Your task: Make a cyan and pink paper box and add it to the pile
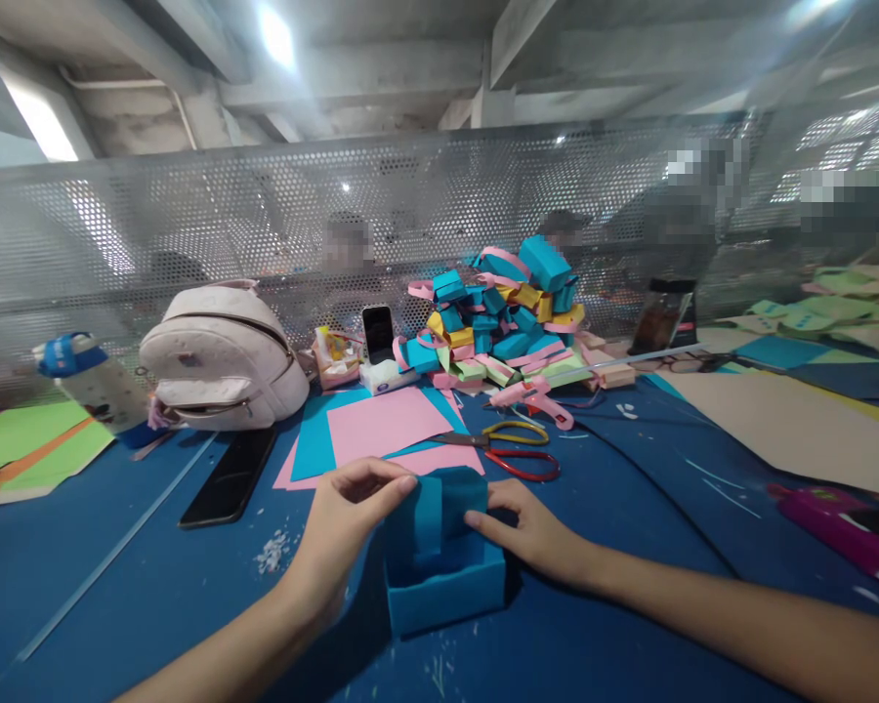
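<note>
A blue paper box stands on the table in front of me, its top open and its back flaps raised. My left hand pinches the upper left flap between thumb and fingers. On the right side, my right hand grips the box wall, thumb inside and fingers behind it. Just beyond the box lie scissors with one yellow and one red handle. A pink glue gun rests behind them. Pink paper sheets and blue paper lie stacked to the left of the scissors.
A heap of folded paper boxes rises at the back by a perforated metal screen. A white backpack, water bottle and black phone are at left. At right lie beige sheets and a magenta tool. A black cord crosses the table.
</note>
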{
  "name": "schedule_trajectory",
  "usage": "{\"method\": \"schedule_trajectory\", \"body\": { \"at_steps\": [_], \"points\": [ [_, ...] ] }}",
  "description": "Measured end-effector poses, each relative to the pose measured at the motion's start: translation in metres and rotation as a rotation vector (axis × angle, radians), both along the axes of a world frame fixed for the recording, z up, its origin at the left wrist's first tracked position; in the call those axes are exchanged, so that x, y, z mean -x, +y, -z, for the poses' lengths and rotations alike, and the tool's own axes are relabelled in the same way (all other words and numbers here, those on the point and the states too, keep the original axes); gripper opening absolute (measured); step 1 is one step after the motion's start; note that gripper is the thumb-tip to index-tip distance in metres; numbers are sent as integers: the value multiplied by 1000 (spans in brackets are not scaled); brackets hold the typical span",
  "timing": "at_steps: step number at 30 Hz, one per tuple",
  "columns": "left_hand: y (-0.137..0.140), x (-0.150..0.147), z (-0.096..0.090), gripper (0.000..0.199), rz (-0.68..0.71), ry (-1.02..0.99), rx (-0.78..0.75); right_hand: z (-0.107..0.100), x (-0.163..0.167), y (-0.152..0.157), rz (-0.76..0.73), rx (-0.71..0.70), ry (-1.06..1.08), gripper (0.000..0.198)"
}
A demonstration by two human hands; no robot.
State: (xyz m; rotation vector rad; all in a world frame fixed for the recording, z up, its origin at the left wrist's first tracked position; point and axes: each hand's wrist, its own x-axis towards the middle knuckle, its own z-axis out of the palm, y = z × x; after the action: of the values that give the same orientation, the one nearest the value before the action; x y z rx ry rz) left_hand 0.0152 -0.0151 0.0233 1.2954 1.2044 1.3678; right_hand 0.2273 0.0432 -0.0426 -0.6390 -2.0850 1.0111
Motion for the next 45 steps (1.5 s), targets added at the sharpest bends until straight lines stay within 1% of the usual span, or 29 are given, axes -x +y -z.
{"method": "schedule_trajectory", "body": {
  "at_steps": [4, 10, 20, 24, 28, 31, 36, 42, 45],
  "points": [
    [-2, -1, -3, 16, 16, -3, -6, -2, 1, -1, -24, -7, 46, 33],
    [0, -2, -3, 18, 24, -23, -17, -2, 2, -1, -23, -20, 67, 29],
    [0, 0, -1, 22, 20, -38, -30, -3, 2, -1, -30, -19, 68, 31],
    [1, 1, -1, 23, 13, -53, 0, -1, 1, 0, 26, 9, 52, 37],
    [2, 0, -2, 24, -4, -41, 1, 0, 0, 0, 63, 35, 31, 39],
    [2, 0, -3, 22, -12, -21, -12, -1, 1, 0, 54, 49, 16, 39],
    [1, 0, -4, 17, -19, 3, -27, -1, 1, 0, 58, 33, 31, 37],
    [2, -1, -1, 13, 23, 12, -25, -6, 3, -2, 7, 21, 74, 32],
    [3, 0, 0, 16, 48, -15, -57, -6, 3, -3, 29, 29, 65, 33]
  ]
}}
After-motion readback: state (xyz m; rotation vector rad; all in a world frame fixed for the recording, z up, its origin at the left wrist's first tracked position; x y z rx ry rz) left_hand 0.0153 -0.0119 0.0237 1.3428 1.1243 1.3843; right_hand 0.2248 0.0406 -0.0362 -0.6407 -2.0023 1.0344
